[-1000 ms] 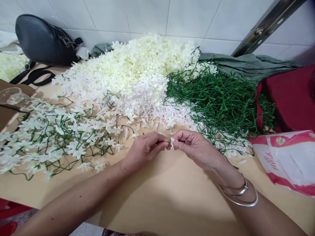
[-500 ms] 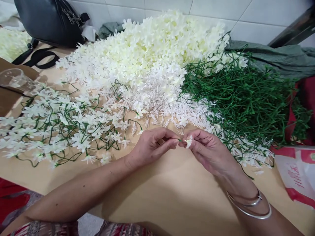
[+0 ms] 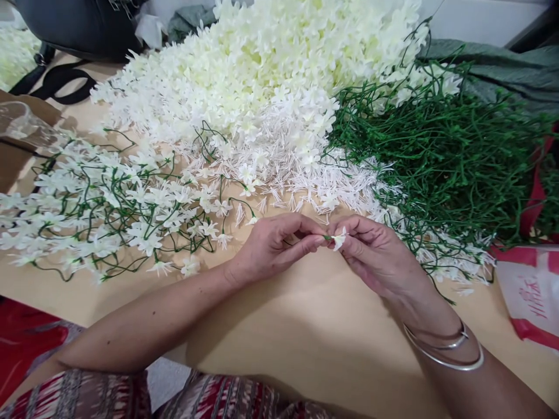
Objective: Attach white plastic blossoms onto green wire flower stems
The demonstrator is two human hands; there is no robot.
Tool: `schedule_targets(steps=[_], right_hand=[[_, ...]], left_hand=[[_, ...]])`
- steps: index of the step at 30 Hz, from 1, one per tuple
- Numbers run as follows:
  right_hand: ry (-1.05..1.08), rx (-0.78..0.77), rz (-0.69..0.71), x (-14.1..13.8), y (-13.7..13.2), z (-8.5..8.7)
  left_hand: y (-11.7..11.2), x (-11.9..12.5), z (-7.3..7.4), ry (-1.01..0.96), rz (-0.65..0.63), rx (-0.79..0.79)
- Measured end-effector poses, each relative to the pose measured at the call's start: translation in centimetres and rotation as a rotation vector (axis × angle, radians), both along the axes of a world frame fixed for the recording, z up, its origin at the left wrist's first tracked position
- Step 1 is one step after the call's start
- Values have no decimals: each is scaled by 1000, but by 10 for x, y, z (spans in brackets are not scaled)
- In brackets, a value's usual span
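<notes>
**Small white flower (image 3: 339, 238) held sideways just above a worktop (image 3: 283, 326)**

The flower was between the person's two hands, its petals toward the right. The left hand (image 3: 282, 244) pinched the green stem (image 3: 327, 237) at its base between thumb and forefinger. The right hand (image 3: 378, 250), with silver bangles (image 3: 454, 366) at its wrist, gripped the petals with its fingertips.

Beyond the hands rose a large heap of creamy blossoms (image 3: 271, 70), with thin white stamens (image 3: 288, 169) scattered along its near edge. To the right lay a tangled pile of bare green stems (image 3: 445, 151), and near it a red-and-white packet (image 3: 530, 291). To the left spread many stemmed flowers (image 3: 131, 209), with a clear cup (image 3: 30, 125) beside them and a black bag (image 3: 74, 29) farther back.
</notes>
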State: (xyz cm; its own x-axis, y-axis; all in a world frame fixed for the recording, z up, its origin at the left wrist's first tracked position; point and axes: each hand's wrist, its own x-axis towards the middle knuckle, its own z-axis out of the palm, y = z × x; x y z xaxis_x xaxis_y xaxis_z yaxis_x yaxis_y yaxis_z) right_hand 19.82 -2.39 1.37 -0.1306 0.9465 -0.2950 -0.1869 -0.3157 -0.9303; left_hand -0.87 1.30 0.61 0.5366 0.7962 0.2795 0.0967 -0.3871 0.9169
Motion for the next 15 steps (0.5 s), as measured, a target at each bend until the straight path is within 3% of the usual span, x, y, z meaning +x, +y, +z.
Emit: schedule_targets(steps=[6, 15], right_hand=[[-92, 29, -13, -2, -2, -3], [-167, 48, 18, -2, -6, -4]], left_hand=[[0, 0, -1, 11, 2, 17], [0, -1, -1, 82, 16, 194]])
